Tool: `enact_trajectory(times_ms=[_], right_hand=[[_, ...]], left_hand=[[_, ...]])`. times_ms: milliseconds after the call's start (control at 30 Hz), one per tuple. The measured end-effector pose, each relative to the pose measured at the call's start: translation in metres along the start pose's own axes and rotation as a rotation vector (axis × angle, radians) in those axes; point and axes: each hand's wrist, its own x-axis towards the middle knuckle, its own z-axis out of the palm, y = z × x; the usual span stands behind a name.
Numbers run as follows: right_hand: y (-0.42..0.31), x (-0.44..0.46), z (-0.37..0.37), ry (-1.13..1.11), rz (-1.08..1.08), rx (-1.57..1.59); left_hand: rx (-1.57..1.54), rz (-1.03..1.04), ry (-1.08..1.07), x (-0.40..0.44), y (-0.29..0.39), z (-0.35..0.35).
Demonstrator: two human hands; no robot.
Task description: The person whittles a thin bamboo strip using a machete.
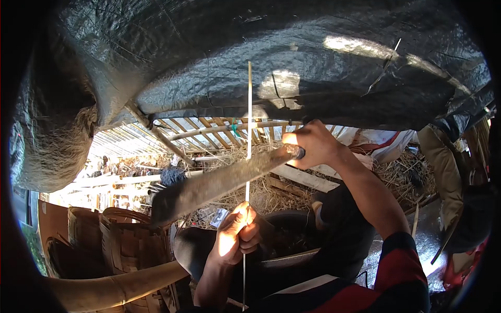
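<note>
A thin, pale strip, likely bamboo [249, 115], stands upright in front of me. Its lower part is gripped in the closed fingers of my left hand [237, 236]. My right hand [314, 143] is wrapped round the handle of a machete [224, 180]. The broad, worn blade reaches to the left and slightly down, crossing the strip above my left hand. Where they cross, the blade hides a length of the strip; I cannot tell whether the edge touches it.
Woven baskets [125, 242] stand at the lower left beside a thick bamboo pole [120, 287]. Dark plastic sheeting [209, 78] hangs ahead, above a slatted bamboo fence [209, 133]. Straw and wood scraps [305, 177] litter the ground. A bundle of dark cord [173, 176] lies left.
</note>
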Motion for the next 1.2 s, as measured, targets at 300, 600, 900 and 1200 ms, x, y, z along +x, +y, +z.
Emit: enact_trajectory(times_ms=[300, 600, 900, 1200], right_hand=[[0.019, 0.005, -0.008, -0.061, 0.104, -0.066], [0.004, 0.004, -0.008, -0.087, -0.059, -0.117], [0.019, -0.002, -0.009, -0.046, 0.117, 0.022], [0.027, 0.004, -0.007, -0.084, 0.056, 0.081]], left_hand=[[0.07, -0.005, 0.039, -0.004, 0.002, 0.002], [0.158, -0.031, 0.136, 0.0, 0.002, 0.01], [0.129, -0.033, 0.106, 0.003, 0.004, 0.01], [0.106, -0.019, 0.122, -0.001, 0.01, 0.01]])
